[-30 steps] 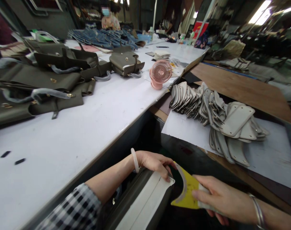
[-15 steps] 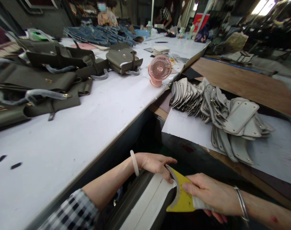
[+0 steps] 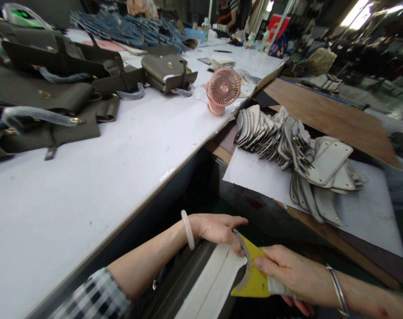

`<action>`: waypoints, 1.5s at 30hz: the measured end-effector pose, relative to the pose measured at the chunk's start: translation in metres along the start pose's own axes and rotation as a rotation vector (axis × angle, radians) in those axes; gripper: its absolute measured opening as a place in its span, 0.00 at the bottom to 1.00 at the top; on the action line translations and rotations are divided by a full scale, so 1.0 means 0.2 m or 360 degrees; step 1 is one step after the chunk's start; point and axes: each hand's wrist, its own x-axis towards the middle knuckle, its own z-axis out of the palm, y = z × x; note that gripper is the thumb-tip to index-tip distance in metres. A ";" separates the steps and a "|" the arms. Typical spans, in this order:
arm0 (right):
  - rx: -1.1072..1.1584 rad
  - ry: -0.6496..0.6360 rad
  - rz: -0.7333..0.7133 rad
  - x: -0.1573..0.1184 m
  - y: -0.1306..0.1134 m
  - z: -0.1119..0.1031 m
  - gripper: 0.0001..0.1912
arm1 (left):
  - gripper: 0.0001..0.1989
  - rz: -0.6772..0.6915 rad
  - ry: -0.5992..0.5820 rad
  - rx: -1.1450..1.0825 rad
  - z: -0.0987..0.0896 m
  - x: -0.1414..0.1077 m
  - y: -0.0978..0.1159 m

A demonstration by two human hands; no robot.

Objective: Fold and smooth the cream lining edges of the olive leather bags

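My left hand [image 3: 218, 229] grips the far end of a dark olive leather bag [image 3: 175, 283], its thumb pressed near the tip of a white strip and one finger stretched out. The white strip [image 3: 208, 279], with a line down its middle, runs along the bag towards me. In my right hand [image 3: 284, 268] is a flat yellow scraper-like tool [image 3: 254, 270] with a concave, greyish edge and a whitish handle part. That concave edge stands right at the bag's end, beside my left thumb. Most fingers of my left hand are hidden.
Olive handbags [image 3: 68, 95] with wrapped handles lie on the white table [image 3: 122, 177] at left. A pink fan [image 3: 224, 87] stands by the table's edge. Stacked pale leather pieces [image 3: 329, 161] sit on the right. Behind are folded jeans [image 3: 128, 29] and a person [image 3: 228, 15].
My view has shifted, so the handbags sit further left and higher. Both hands keep their holds, with the yellow tool staying at the bag's end.
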 end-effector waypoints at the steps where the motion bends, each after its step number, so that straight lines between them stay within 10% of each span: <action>1: 0.0016 0.0008 0.0021 0.00 0.00 0.01 0.19 | 0.56 0.0012 0.0016 0.0001 0.00 0.00 0.00; 20: 0.0324 -0.0074 -0.0017 0.03 -0.07 0.14 0.20 | 0.59 0.0327 0.0059 -0.0749 0.07 0.03 -0.08; 33: 0.0796 0.0122 -0.0315 0.08 -0.03 0.48 0.37 | 0.29 0.0234 0.1047 -0.0700 0.33 -0.32 -0.21; 41: 0.0974 0.0965 -0.0815 0.03 0.05 0.34 0.36 | 0.28 0.0170 0.1190 -0.0379 0.41 -0.33 -0.19; 45: 0.1016 0.0917 -0.0787 0.20 -0.02 0.36 0.37 | 0.28 0.0137 0.1169 -0.0357 0.41 -0.33 -0.16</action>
